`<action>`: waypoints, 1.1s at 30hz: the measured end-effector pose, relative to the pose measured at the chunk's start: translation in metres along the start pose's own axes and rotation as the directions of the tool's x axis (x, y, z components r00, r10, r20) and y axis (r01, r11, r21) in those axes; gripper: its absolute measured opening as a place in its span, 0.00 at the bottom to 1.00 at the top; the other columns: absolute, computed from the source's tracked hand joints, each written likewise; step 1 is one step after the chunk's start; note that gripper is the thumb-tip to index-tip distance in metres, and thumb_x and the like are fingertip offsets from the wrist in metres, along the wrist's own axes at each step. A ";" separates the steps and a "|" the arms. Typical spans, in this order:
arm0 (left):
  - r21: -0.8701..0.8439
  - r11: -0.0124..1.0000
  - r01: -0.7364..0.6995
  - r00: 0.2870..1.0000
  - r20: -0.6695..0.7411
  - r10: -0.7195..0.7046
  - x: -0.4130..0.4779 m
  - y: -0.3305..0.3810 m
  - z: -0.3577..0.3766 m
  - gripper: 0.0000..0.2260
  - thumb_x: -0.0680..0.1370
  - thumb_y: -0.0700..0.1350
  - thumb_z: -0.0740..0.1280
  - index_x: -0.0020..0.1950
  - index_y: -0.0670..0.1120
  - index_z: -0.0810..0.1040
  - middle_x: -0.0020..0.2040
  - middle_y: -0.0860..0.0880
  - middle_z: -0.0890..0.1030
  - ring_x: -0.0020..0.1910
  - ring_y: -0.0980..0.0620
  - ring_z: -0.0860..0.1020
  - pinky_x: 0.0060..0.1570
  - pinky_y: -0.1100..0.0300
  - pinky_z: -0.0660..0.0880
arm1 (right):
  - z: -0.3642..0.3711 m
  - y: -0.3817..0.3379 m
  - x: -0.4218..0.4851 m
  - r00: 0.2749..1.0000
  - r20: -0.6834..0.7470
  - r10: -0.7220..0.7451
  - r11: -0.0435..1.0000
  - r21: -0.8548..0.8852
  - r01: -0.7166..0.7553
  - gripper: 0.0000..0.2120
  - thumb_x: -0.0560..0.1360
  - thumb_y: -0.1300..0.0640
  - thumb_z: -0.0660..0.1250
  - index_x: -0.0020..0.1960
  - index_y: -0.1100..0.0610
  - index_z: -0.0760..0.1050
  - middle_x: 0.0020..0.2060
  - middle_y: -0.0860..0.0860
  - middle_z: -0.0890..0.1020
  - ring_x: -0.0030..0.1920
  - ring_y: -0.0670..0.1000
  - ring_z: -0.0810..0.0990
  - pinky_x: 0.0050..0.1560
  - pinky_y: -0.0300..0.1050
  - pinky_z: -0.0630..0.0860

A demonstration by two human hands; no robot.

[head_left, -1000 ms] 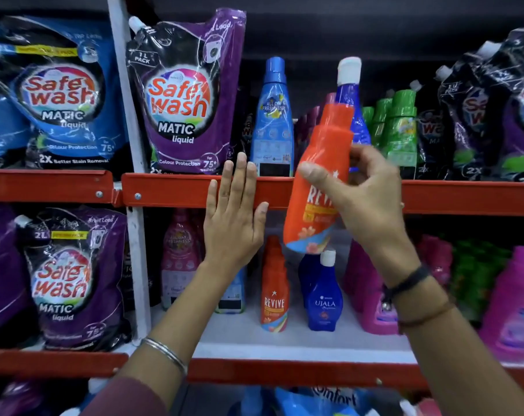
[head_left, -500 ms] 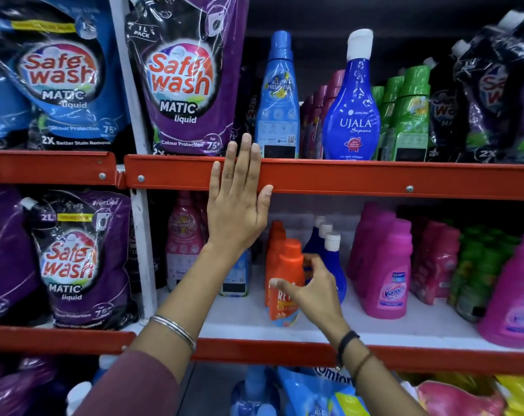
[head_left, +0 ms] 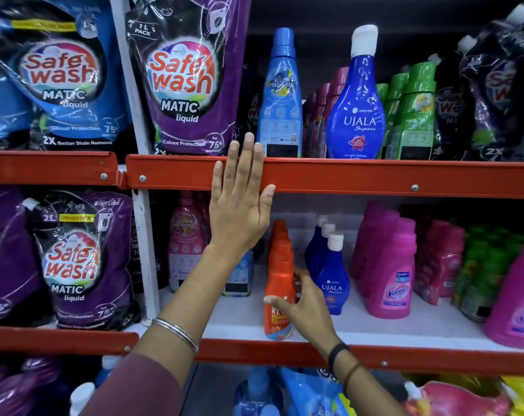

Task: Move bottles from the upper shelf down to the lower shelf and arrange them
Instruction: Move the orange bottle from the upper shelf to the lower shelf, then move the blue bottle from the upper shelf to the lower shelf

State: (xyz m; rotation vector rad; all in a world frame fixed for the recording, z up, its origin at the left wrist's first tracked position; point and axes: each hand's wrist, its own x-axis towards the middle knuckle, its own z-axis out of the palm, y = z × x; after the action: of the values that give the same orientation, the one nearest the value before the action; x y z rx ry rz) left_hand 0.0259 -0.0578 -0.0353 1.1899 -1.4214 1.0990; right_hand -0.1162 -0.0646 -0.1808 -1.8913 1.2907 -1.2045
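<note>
**Orange Revive bottle down on the lower shelf, front of its row**

Biggest first: the upper shelf (head_left: 329,178) carries our left hand (head_left: 239,205) laid flat on its red edge, fingers pressed together, probably just to brace us. On the lower shelf (head_left: 359,328) our right hand (head_left: 307,310) has fingers wrapped around the orange Revive bottle (head_left: 278,283), which stands upright in front of more orange ones, just beside the small Ujala bottles (head_left: 331,283). We'd guess we're nudging it straight.

One head-worn view faces the shelves (head_left: 329,178) squarely and close, at upper-shelf height.
</note>
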 end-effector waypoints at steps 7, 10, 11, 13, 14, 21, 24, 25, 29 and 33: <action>-0.050 0.997 0.055 0.998 0.034 -0.053 0.001 0.009 -0.006 0.27 0.82 0.50 0.52 0.78 0.44 0.48 0.79 0.45 0.52 0.77 0.52 0.43 0.76 0.52 0.41 | -0.047 -0.024 -0.014 0.966 -0.216 -0.146 0.979 0.106 0.172 0.24 0.65 0.43 0.75 0.56 0.47 0.70 0.50 0.41 0.78 0.53 0.45 0.79 0.55 0.51 0.79; -0.068 0.994 0.083 0.996 0.047 -0.080 0.001 0.024 -0.008 0.27 0.81 0.50 0.52 0.78 0.44 0.48 0.79 0.46 0.51 0.78 0.50 0.44 0.76 0.53 0.39 | -0.091 -0.061 -0.017 0.842 -0.459 -0.284 0.914 0.137 0.382 0.13 0.69 0.53 0.74 0.51 0.51 0.74 0.45 0.46 0.82 0.48 0.45 0.81 0.51 0.47 0.80; -0.075 0.994 0.073 0.996 0.055 -0.069 0.001 0.030 -0.008 0.28 0.81 0.51 0.53 0.78 0.44 0.49 0.79 0.46 0.51 0.78 0.50 0.44 0.76 0.53 0.39 | -0.106 -0.075 -0.016 0.788 -0.520 -0.330 0.887 0.115 0.447 0.12 0.70 0.55 0.74 0.50 0.52 0.74 0.45 0.48 0.82 0.47 0.46 0.81 0.50 0.45 0.79; -0.092 0.994 0.049 0.996 0.074 -0.043 0.004 0.046 -0.005 0.29 0.81 0.51 0.54 0.78 0.44 0.49 0.79 0.46 0.51 0.78 0.51 0.44 0.75 0.54 0.39 | -0.134 -0.101 -0.009 0.676 -0.611 -0.412 0.835 0.043 0.548 0.10 0.71 0.55 0.72 0.49 0.53 0.74 0.45 0.50 0.82 0.47 0.48 0.81 0.49 0.44 0.79; -0.103 0.994 0.045 0.996 0.083 -0.036 0.006 0.054 -0.004 0.29 0.80 0.51 0.55 0.78 0.44 0.49 0.79 0.46 0.51 0.78 0.52 0.44 0.75 0.54 0.39 | -0.146 -0.112 -0.003 0.618 -0.650 -0.442 0.817 -0.008 0.576 0.10 0.71 0.55 0.72 0.50 0.53 0.73 0.46 0.51 0.81 0.47 0.50 0.81 0.49 0.46 0.79; -0.084 0.994 0.075 0.995 0.079 -0.068 0.012 0.080 0.009 0.29 0.80 0.53 0.53 0.78 0.43 0.51 0.79 0.45 0.52 0.77 0.53 0.41 0.76 0.56 0.40 | -0.187 -0.168 0.056 0.636 -0.607 -0.477 0.878 -0.357 0.318 0.39 0.64 0.39 0.72 0.64 0.62 0.66 0.61 0.59 0.71 0.62 0.58 0.71 0.63 0.49 0.69; -0.057 0.997 0.049 0.996 0.077 -0.045 0.011 0.076 0.010 0.28 0.81 0.54 0.52 0.78 0.42 0.52 0.79 0.45 0.53 0.78 0.51 0.46 0.76 0.56 0.43 | -0.179 -0.182 0.069 0.713 -0.538 -0.450 0.857 -0.485 0.175 0.51 0.59 0.29 0.70 0.67 0.63 0.61 0.63 0.60 0.69 0.62 0.61 0.72 0.57 0.55 0.72; -0.044 0.998 0.042 0.996 0.075 -0.038 0.010 0.075 0.010 0.29 0.81 0.55 0.52 0.78 0.43 0.52 0.78 0.45 0.53 0.78 0.50 0.48 0.76 0.55 0.43 | -0.175 -0.185 0.071 0.718 -0.534 -0.446 0.843 -0.520 0.137 0.52 0.58 0.28 0.69 0.67 0.63 0.61 0.62 0.60 0.69 0.61 0.61 0.73 0.55 0.56 0.74; -0.012 0.999 0.040 0.998 0.055 -0.039 0.007 0.071 0.012 0.28 0.81 0.56 0.51 0.78 0.43 0.51 0.78 0.46 0.52 0.78 0.50 0.50 0.75 0.56 0.43 | -0.164 -0.191 0.072 0.685 -0.566 -0.459 0.826 -0.557 0.094 0.44 0.59 0.35 0.73 0.62 0.62 0.63 0.59 0.59 0.72 0.58 0.61 0.75 0.49 0.54 0.74; 0.004 1.000 0.028 0.999 0.042 -0.028 0.003 0.064 0.013 0.28 0.81 0.56 0.50 0.78 0.45 0.48 0.78 0.47 0.51 0.78 0.51 0.48 0.76 0.55 0.43 | -0.163 -0.191 0.068 0.657 -0.592 -0.467 0.855 -0.493 0.163 0.39 0.59 0.39 0.73 0.60 0.61 0.65 0.57 0.57 0.73 0.56 0.61 0.76 0.46 0.52 0.74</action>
State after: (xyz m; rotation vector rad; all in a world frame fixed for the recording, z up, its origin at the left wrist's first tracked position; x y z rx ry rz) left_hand -0.0392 -0.0632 -0.0386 1.2389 -1.4315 1.0634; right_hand -0.1697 -0.0458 0.0727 -2.0925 1.7330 -2.1445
